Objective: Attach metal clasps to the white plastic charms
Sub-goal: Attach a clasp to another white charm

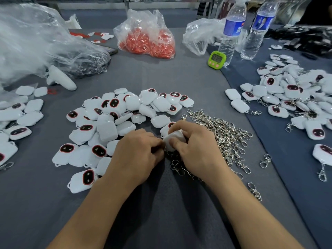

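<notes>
Item: white charm (177, 135), gripped by right hand (197, 148); left hand (138, 151) curled at its edge, contents unseen; steady charm, loop exposed, before hooking one of the clasps (222, 135).

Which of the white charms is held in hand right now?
The charm pinched in the right hand, plain back up, beside the clasp pile; the left hand curls at its edge. All others lie loose on the cloth.

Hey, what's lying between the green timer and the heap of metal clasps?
Nothing. In the head view, only bare grey cloth separates the green timer from the heap of metal clasps.
</notes>
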Demonstrator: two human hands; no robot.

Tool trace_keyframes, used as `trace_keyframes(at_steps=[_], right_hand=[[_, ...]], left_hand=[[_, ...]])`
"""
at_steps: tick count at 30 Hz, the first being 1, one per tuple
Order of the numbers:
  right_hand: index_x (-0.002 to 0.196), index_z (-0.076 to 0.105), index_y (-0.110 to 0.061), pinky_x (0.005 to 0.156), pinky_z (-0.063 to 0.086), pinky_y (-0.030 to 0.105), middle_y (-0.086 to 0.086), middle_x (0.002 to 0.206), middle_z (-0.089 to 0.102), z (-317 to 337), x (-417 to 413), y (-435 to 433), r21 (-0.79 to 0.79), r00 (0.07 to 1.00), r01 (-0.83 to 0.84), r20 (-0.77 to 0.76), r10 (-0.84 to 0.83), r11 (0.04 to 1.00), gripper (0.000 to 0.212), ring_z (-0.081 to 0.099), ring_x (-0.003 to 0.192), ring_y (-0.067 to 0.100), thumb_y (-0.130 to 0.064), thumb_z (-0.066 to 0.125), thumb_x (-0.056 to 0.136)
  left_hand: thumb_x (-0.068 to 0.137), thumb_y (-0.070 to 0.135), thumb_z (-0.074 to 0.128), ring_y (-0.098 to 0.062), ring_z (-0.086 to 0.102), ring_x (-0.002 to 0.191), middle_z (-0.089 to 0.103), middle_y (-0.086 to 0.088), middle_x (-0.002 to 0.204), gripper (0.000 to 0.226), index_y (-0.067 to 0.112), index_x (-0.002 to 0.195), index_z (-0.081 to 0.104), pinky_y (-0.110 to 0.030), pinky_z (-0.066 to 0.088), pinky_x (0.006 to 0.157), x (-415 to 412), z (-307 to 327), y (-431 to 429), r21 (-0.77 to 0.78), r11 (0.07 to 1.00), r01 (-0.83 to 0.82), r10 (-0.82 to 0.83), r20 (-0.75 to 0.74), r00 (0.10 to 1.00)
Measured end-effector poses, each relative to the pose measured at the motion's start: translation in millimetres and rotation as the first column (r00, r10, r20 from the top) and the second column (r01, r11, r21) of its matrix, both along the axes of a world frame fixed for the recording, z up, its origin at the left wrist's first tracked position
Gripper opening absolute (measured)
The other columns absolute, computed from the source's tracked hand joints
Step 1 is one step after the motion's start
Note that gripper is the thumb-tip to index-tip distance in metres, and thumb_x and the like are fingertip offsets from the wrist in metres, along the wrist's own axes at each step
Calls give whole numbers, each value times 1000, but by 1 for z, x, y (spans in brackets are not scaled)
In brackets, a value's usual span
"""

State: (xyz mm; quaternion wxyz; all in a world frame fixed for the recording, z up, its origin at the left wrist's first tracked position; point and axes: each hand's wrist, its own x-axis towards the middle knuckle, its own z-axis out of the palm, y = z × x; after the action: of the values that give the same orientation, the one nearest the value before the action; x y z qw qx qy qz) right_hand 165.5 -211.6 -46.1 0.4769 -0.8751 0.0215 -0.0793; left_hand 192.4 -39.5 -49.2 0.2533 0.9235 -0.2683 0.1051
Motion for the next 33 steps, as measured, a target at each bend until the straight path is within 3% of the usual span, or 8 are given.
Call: trace_keyframes(at_steps=[7, 12, 15, 18, 21, 24, 28, 33], right_hand=[[83, 69, -27, 43, 35, 12, -16, 50, 54, 3, 1, -3, 16, 999, -7, -37, 8, 1000, 11, 45, 46, 5, -17, 73, 87], [82, 69, -26, 43, 38, 17, -4, 52, 58, 6, 1, -4, 52, 998, -19, -58, 22, 998, 11, 42, 44, 7, -16, 73, 83], [79, 68, -21, 43, 33, 12, -15, 44, 50, 6, 0, -2, 24, 999, -32, -39, 33, 999, 9, 43, 44, 6, -15, 74, 84], [79, 67, -20, 43, 32, 13, -12, 45, 52, 5, -2, 0, 30, 998, -38, -42, 39, 999, 9, 42, 43, 7, -15, 72, 85], [79, 67, -23, 44, 41, 25, 3, 57, 64, 4, -3, 2, 106, 996, -7, -87, 17, 994, 8, 47, 47, 13, -16, 70, 82], [83, 69, -22, 42, 38, 23, 7, 58, 66, 3, -2, 0, 214, 992, 51, -121, -25, 976, 10, 52, 46, 17, -13, 66, 86], [82, 69, -17, 36, 31, 22, 33, 66, 62, 7, 1, -7, 503, 980, 73, -195, 31, 861, 18, 47, 41, 21, -6, 62, 93], [86, 69, -11, 34, 26, 16, 20, 64, 62, 10, 2, -12, 646, 958, 108, -270, 93, 756, 17, 44, 34, 13, -3, 59, 97]], left_hand=[[78, 30, 69, -18, 55, 70, 66, 7, 67, 13, 23, 80, 80, -26, 37, 61, -6, -2, -4, 26, 998, -51, 48, 92, 995], [76, 23, 80, -20, 53, 63, 62, 5, 61, 8, 19, 71, 75, -29, 36, 58, -11, -3, -6, 90, 991, -97, 80, 171, 982], [79, 25, 76, -21, 54, 61, 62, 4, 60, 12, 20, 69, 73, -28, 31, 59, -14, -2, -9, 123, 984, -126, 97, 217, 971], [75, 25, 82, -22, 55, 59, 62, 2, 58, 12, 20, 67, 74, -27, 31, 57, -16, -1, -11, 117, 979, -167, 138, 220, 966], [75, 28, 83, -23, 57, 64, 64, 3, 61, 11, 23, 68, 75, -30, 38, 56, -17, -1, -11, 74, 976, -204, 191, 147, 971], [75, 26, 84, -12, 60, 73, 69, 11, 71, 8, 30, 77, 77, -34, 49, 65, -14, 2, -9, -120, 973, -195, 192, -36, 981], [72, 20, 88, 1, 67, 76, 73, 25, 79, 26, 41, 85, 79, -10, 48, 67, -8, 6, -2, -409, 894, -184, 94, -231, 968], [75, 20, 87, 4, 65, 64, 74, 19, 73, 24, 41, 82, 79, -6, 44, 61, -3, 5, -2, -498, 849, -176, -8, -346, 938]])
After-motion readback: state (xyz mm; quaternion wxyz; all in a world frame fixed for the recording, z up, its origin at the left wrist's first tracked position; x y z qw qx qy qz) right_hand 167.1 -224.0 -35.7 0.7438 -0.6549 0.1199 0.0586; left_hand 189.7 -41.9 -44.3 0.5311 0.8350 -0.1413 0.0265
